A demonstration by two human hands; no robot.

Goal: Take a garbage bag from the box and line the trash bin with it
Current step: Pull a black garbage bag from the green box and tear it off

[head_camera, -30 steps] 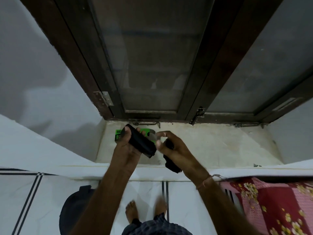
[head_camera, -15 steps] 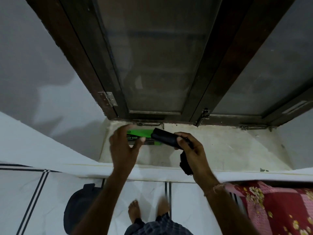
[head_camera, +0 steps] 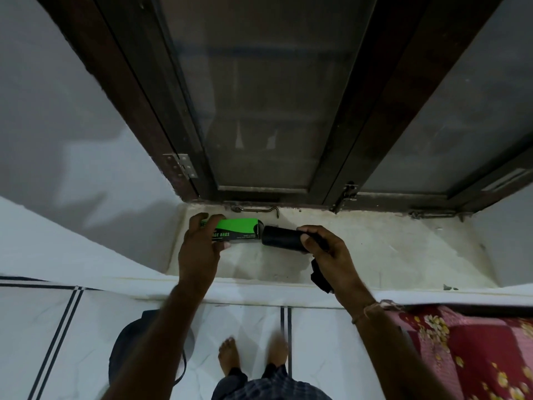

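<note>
A green and black garbage bag box [head_camera: 239,230] lies on the window sill [head_camera: 389,255], and my left hand [head_camera: 200,249] grips its left end. My right hand [head_camera: 328,255] holds a black roll of garbage bags [head_camera: 281,238], whose left end meets the box's open right end. A loose black bag [head_camera: 320,280] hangs from the same hand, under the palm. The dark trash bin [head_camera: 129,350] stands on the floor at the lower left, partly hidden behind my left forearm.
A dark wooden window frame [head_camera: 354,140] with frosted glass rises behind the sill, with a metal hook latch [head_camera: 256,209] at its base. A red flowered bedspread [head_camera: 467,350] fills the lower right. My bare feet [head_camera: 230,355] stand on white floor tiles.
My left hand let go of the roll and took hold of the box on the sill. My right hand now carries the roll and has brought its end to the box's opening.
</note>
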